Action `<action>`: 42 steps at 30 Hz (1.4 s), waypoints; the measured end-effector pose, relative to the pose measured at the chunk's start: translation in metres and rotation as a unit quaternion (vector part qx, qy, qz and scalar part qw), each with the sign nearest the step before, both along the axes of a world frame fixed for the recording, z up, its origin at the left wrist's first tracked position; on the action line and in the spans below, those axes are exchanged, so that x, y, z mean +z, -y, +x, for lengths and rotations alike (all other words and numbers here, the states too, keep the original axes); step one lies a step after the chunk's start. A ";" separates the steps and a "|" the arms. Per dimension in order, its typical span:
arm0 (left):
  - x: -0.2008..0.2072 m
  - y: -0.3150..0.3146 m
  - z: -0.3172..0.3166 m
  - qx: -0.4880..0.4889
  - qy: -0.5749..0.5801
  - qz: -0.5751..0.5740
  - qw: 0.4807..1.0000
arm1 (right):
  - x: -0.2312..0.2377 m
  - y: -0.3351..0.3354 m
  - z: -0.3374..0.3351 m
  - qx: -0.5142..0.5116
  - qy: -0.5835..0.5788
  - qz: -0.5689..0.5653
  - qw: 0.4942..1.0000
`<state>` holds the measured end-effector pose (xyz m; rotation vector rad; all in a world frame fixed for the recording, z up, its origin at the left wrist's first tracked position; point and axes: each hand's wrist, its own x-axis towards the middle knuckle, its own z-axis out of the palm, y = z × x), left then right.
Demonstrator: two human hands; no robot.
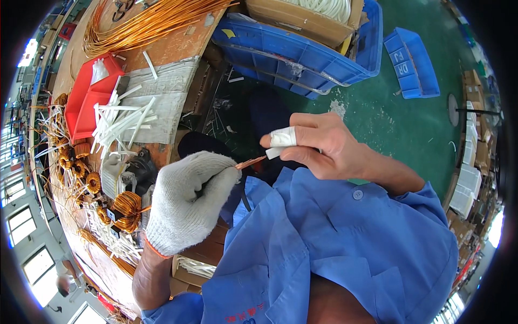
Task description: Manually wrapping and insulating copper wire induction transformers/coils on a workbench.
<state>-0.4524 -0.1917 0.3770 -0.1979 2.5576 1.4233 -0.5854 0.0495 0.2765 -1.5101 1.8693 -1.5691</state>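
Observation:
My left hand (186,202), in a white knitted glove with an orange cuff edge, is closed on a bundle of copper wires. The twisted copper wire ends (251,162) stick out past its thumb and fingertips. On the glove's other side a copper lead runs to a wound copper coil (128,209). My bare right hand (326,143) has white tape (283,137) round one finger. Its thumb and finger pinch a short white tube (273,153), whose end lies at the tips of the wires. Whether the wires enter the tube cannot be made out.
On the bench at left are a red bin (89,102), loose white tubes (121,121), smaller copper coils (93,182) and long copper wires (151,27). A blue crate (302,65) holding a cardboard box (307,21) stands ahead; a smaller blue bin (413,62) lies on the green floor.

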 end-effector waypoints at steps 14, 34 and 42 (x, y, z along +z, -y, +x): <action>0.000 -0.003 -0.004 0.033 0.054 0.031 0.997 | -0.007 0.017 0.009 -0.050 -0.027 -0.067 0.996; -0.007 0.003 -0.004 -0.007 0.019 -0.001 1.000 | 0.020 0.042 0.017 -0.012 -0.077 0.011 0.997; -0.007 0.003 -0.004 0.013 0.021 0.017 1.000 | 0.017 0.038 0.009 -0.015 -0.055 -0.013 0.998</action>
